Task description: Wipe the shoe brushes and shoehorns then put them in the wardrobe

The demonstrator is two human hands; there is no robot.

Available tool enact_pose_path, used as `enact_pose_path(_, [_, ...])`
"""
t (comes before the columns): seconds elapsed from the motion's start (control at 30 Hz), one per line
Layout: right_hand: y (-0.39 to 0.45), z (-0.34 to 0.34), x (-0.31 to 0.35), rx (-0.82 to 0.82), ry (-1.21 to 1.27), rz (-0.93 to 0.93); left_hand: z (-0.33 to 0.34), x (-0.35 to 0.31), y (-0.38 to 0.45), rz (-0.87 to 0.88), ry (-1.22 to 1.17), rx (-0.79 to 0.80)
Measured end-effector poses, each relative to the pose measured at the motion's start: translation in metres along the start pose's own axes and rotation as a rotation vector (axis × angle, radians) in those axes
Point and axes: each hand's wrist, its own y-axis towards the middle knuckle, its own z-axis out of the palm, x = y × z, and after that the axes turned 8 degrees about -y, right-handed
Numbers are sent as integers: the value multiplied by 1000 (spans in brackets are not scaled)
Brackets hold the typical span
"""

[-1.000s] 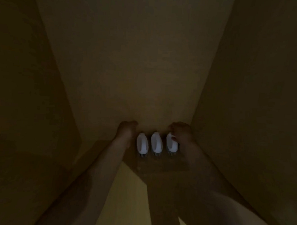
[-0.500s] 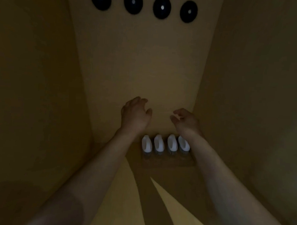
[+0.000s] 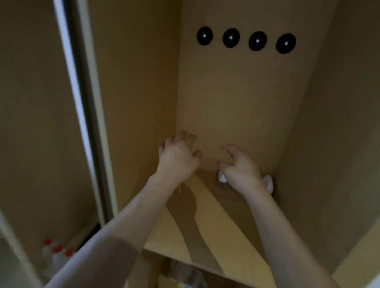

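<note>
White shoe brushes stand in a row at the back of a wooden wardrobe shelf [image 3: 202,235], against the back wall. My right hand [image 3: 241,168] hangs just above them and hides most of the row; only the leftmost brush [image 3: 222,178] and the rightmost brush [image 3: 269,183] peek out. Its fingers are loosely curled and hold nothing. My left hand [image 3: 177,157] hovers to the left of the brushes, fingers loosely curled, holding nothing. No shoehorns show.
Several black round knobs [image 3: 243,40] sit in a row high on the wardrobe's back wall. A sliding door edge [image 3: 78,95] stands at the left. Bottles with red caps [image 3: 57,250] are on the floor at lower left. Items lie on a lower shelf [image 3: 187,278].
Both hands have lifted off the brushes and drawn back from the shelf's rear. The view has pulled back and turned left, and the scene has brightened.
</note>
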Motion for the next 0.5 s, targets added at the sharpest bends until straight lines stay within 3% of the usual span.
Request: enact_pose_path(0.5, [-125, 30, 130, 194, 156, -301, -134, 58, -171, -162, 64, -223])
